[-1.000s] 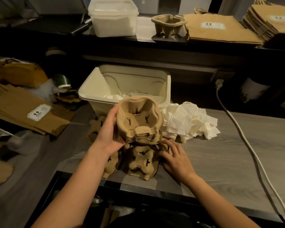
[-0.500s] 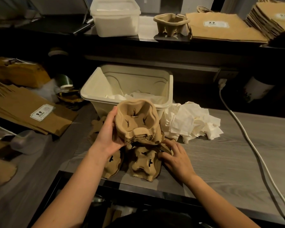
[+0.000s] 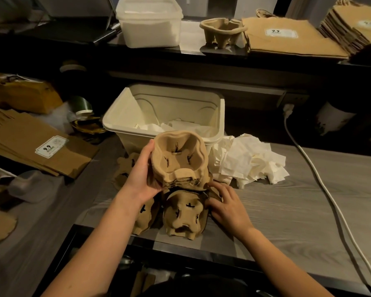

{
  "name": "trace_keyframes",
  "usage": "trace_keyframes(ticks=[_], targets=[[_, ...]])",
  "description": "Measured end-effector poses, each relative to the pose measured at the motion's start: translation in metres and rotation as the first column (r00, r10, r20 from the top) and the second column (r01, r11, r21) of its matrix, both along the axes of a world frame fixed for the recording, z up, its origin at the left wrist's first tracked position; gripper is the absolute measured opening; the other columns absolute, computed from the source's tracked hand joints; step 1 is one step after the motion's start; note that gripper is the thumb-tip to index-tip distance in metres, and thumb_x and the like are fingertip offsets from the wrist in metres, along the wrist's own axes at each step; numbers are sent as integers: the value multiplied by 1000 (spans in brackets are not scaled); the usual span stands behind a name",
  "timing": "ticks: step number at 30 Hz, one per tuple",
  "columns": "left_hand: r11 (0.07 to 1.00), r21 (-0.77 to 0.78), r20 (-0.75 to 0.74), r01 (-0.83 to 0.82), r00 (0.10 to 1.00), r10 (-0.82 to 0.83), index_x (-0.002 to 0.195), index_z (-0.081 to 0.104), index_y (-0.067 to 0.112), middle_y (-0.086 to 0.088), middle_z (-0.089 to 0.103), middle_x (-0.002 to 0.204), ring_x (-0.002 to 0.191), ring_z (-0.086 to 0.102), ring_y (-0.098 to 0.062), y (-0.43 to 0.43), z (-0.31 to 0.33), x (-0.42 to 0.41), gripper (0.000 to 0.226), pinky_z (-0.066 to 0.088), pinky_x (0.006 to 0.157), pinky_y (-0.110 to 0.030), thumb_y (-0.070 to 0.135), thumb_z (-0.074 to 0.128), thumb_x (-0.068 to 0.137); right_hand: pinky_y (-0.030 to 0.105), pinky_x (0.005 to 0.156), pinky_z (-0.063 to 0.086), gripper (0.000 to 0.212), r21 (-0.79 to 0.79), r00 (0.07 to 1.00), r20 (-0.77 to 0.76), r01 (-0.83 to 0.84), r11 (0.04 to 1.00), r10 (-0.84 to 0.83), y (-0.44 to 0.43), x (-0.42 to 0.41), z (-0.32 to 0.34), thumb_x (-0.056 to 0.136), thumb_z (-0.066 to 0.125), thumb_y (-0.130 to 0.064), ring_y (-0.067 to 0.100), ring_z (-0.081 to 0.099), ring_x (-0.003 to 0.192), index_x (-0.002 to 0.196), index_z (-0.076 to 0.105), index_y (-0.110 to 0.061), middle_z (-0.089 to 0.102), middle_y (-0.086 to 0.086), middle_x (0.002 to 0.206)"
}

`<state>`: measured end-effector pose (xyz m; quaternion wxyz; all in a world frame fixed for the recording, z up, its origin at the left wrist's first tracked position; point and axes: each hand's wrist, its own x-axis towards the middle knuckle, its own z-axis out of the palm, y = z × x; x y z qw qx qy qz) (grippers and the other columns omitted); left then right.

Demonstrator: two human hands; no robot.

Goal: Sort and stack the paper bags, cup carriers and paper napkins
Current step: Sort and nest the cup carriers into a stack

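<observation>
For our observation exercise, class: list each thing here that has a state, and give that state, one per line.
Left hand: grips the carrier stack, lifted and tilted.
Right hand: rests on a loose carrier lying on the table.
Near tub: open, napkins inside.
Shelf tub: lidded.
Napkin pile: loose, unstacked.
Shelf carrier: upright.

Held stack: stack of cup carriers [image 3: 180,159], brown pulp, nested, tilted, gripped by the left hand [image 3: 141,174].
Below it: loose carriers [image 3: 183,213] lying scattered.
Right: napkins [image 3: 251,161], white crumpled heap.
Far left: paper bags [image 3: 30,144], flat, piled.
</observation>
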<state>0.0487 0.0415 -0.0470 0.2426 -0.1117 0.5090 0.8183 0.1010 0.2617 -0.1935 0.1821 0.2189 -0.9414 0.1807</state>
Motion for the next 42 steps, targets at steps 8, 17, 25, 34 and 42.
trace_keyframes(ticks=[8,17,25,34,42], targets=[[999,28,23,22,999,-22,118,63,23,-7,70,107,90,67,-20,-2,-3,-2,53,53,67,-28,59,33,91,33,84,46,8,-171,998,-29,41,984,-47,-5,-1,15,82,52,-27,25,43,110,90,50,-28,42,2,128],[992,-113,-99,59,993,-70,119,60,26,0,70,109,101,65,-15,-1,-4,-3,49,51,74,-30,55,30,93,26,100,39,24,-587,1000,11,6,809,1,1,-1,63,78,49,-8,14,50,119,92,54,-27,56,-9,121],[982,-180,-116,50,991,-72,114,63,29,1,69,112,108,61,-18,-6,-4,-4,46,49,89,-37,57,40,86,26,84,46,35,-816,994,89,37,577,63,3,-12,90,76,43,-9,14,57,92,84,56,-40,59,-10,88],[964,-259,-98,62,991,-90,119,61,29,1,68,114,110,59,-18,-5,-10,-2,64,46,97,-39,65,48,69,19,64,43,27,-887,976,39,-65,456,215,-3,-20,151,74,44,-12,7,49,72,77,60,-33,55,-13,78],[970,-149,12,193,981,-193,106,64,22,-7,71,105,100,65,-21,14,-8,4,53,51,82,-34,61,47,75,20,84,43,18,-458,920,154,-258,851,362,-46,-53,192,79,43,-18,7,51,91,88,56,-27,52,-16,89]])
